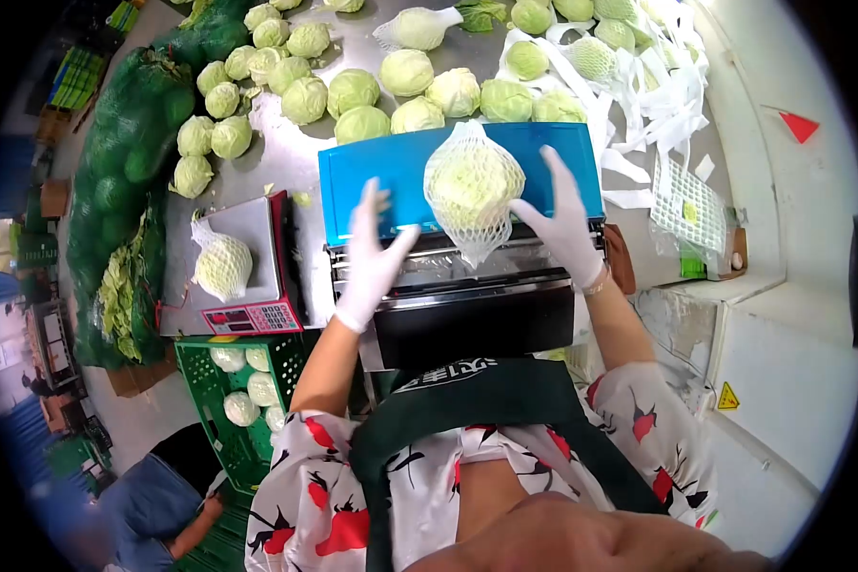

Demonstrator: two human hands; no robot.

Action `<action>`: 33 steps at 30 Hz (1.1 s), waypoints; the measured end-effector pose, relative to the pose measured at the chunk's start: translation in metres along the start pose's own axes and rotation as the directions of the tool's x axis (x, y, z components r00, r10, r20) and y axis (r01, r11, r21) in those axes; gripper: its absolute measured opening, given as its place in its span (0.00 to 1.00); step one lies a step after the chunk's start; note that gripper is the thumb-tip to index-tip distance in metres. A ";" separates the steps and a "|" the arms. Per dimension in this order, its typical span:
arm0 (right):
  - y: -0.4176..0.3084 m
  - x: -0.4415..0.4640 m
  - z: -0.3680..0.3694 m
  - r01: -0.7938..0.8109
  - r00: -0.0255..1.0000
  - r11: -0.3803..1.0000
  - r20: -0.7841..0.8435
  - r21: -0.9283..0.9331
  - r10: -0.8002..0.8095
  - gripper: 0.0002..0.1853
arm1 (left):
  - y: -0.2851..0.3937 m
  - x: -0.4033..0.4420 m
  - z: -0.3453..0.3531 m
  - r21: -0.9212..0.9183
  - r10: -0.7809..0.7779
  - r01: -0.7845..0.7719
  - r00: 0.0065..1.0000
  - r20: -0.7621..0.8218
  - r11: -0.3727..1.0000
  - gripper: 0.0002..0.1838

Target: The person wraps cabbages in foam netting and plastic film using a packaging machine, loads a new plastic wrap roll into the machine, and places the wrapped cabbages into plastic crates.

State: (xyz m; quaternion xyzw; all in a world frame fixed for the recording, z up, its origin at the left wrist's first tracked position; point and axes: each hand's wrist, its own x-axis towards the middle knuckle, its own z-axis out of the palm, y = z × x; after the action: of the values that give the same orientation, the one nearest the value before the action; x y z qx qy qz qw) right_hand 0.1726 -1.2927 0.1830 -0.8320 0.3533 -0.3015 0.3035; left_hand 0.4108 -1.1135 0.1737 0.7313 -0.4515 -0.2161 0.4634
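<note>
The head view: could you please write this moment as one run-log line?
netted cabbage: over blue panel; left hand: open, apart from it; right hand: open, thumb near its edge; scale: bears second netted cabbage

Thin white gloves (370,276) cover a worker's left hand (376,257) and right hand (564,224), a narrow band (596,283) circling the right wrist. At 6 o'clock, a dark green apron (486,396) shows white lettering (446,374) over a pale blouse (427,505) printed in red and black, with loose sleeves (643,443) at 4 and 7 o'clock.
</note>
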 end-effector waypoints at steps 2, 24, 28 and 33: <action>0.006 -0.040 -0.013 -0.047 0.975 0.950 -0.219 -0.307 -0.022 0.39 | -0.011 -0.035 -0.032 0.466 0.030 0.014 0.996 -0.088 0.884 0.45; -0.037 0.044 -0.093 0.001 0.930 0.975 0.359 0.221 -0.082 0.59 | 0.034 0.052 -0.044 0.176 0.324 -0.397 0.885 0.336 0.901 0.77; 0.031 0.070 0.020 0.029 0.831 0.954 0.523 0.300 -0.190 0.75 | -0.009 0.090 0.029 0.102 0.224 -0.294 0.873 0.432 0.950 0.77; 0.026 0.053 0.032 -0.355 0.828 0.816 0.559 0.456 0.048 0.59 | -0.007 0.083 0.031 -0.535 0.093 0.162 0.904 0.417 0.829 0.62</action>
State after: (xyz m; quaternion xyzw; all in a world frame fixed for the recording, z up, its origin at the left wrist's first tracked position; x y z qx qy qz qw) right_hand 0.2150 -1.3395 0.1596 -0.7171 0.2470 -0.1153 0.6415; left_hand 0.4324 -1.1984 0.1617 0.5070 -0.4448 -0.5010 0.5423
